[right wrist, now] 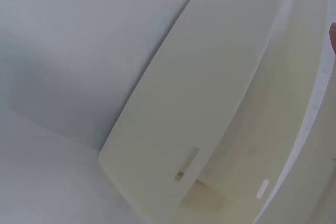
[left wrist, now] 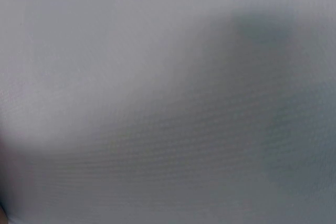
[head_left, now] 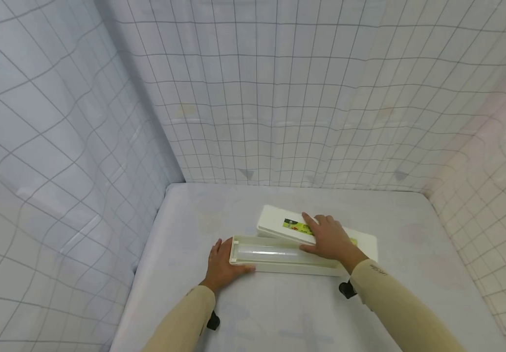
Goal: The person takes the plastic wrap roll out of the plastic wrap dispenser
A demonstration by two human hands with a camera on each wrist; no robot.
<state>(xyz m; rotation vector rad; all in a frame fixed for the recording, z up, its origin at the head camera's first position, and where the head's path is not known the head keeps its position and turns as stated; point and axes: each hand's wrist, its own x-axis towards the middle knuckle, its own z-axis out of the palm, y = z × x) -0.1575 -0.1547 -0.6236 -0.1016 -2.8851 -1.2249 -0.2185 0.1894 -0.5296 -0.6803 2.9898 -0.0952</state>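
Observation:
A long cream-white plastic box [head_left: 288, 269] with its top off lies on the white table, holding a shiny clear roll [head_left: 266, 253] that looks like cling film. My left hand [head_left: 221, 266] grips the box's left end, thumb along the front wall. My right hand [head_left: 329, 238] holds the white lid [head_left: 275, 216], which bears a yellow-green and black label [head_left: 294, 226]. The lid sits askew over the back and right part of the box. In the right wrist view the box's end [right wrist: 173, 103] shows close up. Only blurred grey cloth fills the left wrist view.
White cloth covers the table [head_left: 244, 313]. Grid-patterned white curtains [head_left: 279, 98] hang behind it and at both sides. Dark wrist devices [head_left: 347, 289] show under the beige sleeves [head_left: 398, 305].

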